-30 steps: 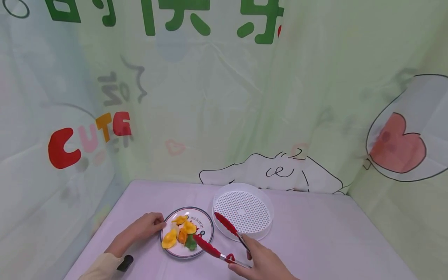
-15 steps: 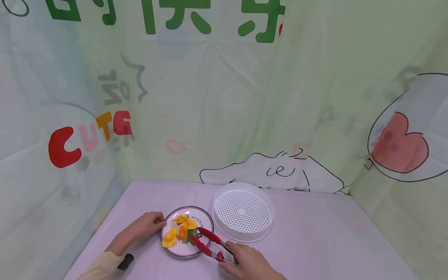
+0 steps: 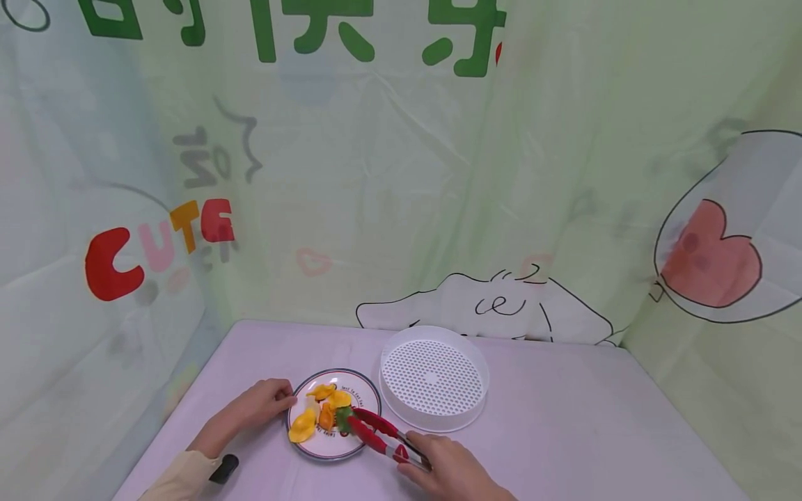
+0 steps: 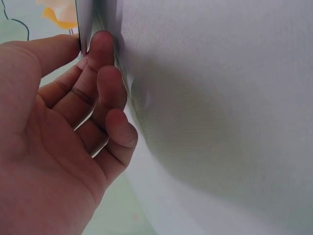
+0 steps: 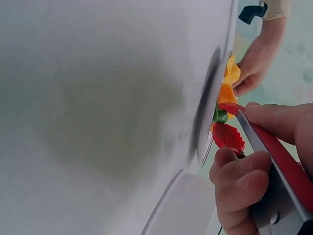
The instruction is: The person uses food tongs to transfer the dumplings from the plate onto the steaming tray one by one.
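A round white plate (image 3: 322, 451) with a dark rim holds several dumpling-shaped pieces: yellow (image 3: 303, 426), orange (image 3: 326, 416), a pale one and a green one (image 3: 342, 419). At the plate's left edge, my left hand (image 3: 271, 401) pinches the rim between thumb and fingers; the left wrist view shows the thumb (image 4: 61, 51) against the plate's edge. Red-tipped metal tongs (image 3: 401, 449) are gripped in my right hand (image 3: 451, 467). Their red tips have closed in on the green piece from either side, low over the plate, and partly hide it.
A white round steamer tray (image 3: 432, 424) with a perforated base stands just right of and behind the plate. Printed cloth walls (image 3: 401, 209) rise at the back and sides of the lilac-covered table (image 3: 564, 417). A dark object (image 3: 224, 469) sits at the left cuff.
My right hand has brought the tongs left and down from above the plate's right side, and the tips have narrowed round the green piece. My left hand has stayed at the rim.
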Demonstrator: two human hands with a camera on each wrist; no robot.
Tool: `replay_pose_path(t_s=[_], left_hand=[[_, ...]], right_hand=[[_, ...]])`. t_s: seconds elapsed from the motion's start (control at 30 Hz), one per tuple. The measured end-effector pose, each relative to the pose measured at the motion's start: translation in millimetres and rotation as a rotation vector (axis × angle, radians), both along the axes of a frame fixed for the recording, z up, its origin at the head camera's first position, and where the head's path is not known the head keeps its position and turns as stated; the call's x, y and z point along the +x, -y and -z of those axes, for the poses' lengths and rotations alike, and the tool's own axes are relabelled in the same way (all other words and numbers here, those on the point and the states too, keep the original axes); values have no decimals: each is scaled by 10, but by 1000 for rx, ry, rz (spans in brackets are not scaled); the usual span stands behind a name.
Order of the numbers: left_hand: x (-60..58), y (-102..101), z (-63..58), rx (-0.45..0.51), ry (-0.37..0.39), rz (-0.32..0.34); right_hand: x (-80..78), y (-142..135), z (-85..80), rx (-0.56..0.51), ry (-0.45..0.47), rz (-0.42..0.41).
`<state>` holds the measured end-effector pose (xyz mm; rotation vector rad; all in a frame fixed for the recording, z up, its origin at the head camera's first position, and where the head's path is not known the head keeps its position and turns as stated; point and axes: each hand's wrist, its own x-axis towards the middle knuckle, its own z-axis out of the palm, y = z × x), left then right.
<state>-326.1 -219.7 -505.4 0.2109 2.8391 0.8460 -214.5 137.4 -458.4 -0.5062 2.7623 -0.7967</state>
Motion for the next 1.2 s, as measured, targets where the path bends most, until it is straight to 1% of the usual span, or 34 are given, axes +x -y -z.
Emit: replay_pose_path(t_s=[0.23, 0.43, 0.5, 0.6, 0.67, 0.77, 0.87, 1.0, 1.1, 1.2], left_hand=[[15, -8, -11, -1, 5, -2], [33, -22, -29, -8, 9, 0], [39, -22, -32, -7, 9, -1], [41, -18, -27, -4, 8, -3], [39, -13, -19, -6, 9, -4], [39, -9, -5, -6, 14, -9], [41, -12, -5, -5, 19, -10], [27, -13, 4, -2, 19, -5], [7, -3, 25, -5, 13, -7], [-4, 6, 32, -11, 8, -11]], right_hand=[[28, -45, -66, -19, -2, 21], [47, -84, -205, -51, -33, 32], [43, -117, -255, -62, -62, 45], [10, -194, -314, -56, -135, 85], [-29, -261, -343, -53, -187, 125], [-121, -395, -369, -54, -229, 191], [-263, -577, -346, -23, -227, 240], [-453, -818, -299, 48, -206, 272], [-533, -924, -292, 82, -186, 276], [-570, -974, -298, 108, -164, 264]])
